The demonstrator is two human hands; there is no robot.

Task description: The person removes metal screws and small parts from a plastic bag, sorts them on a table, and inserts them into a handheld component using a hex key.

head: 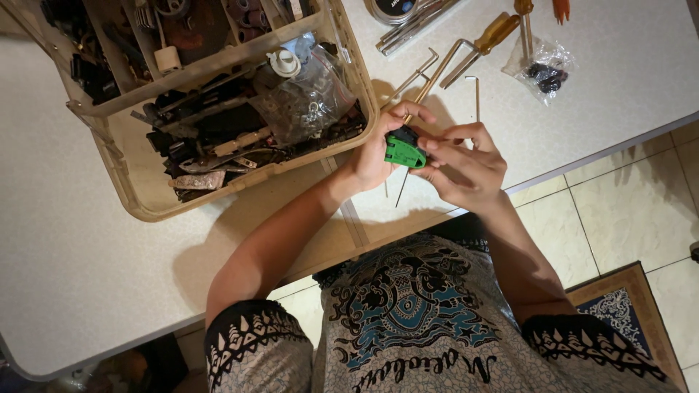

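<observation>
Two hands on one green part

Both hands meet over the white table [87, 240]. Left hand [375, 156] and right hand [466, 164] pinch a small green part [404, 151] between them, just right of the parts box [240, 178].

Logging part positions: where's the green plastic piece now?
Head view, centre: green plastic piece held between left hand and right hand, just right of the parts bin.
</observation>
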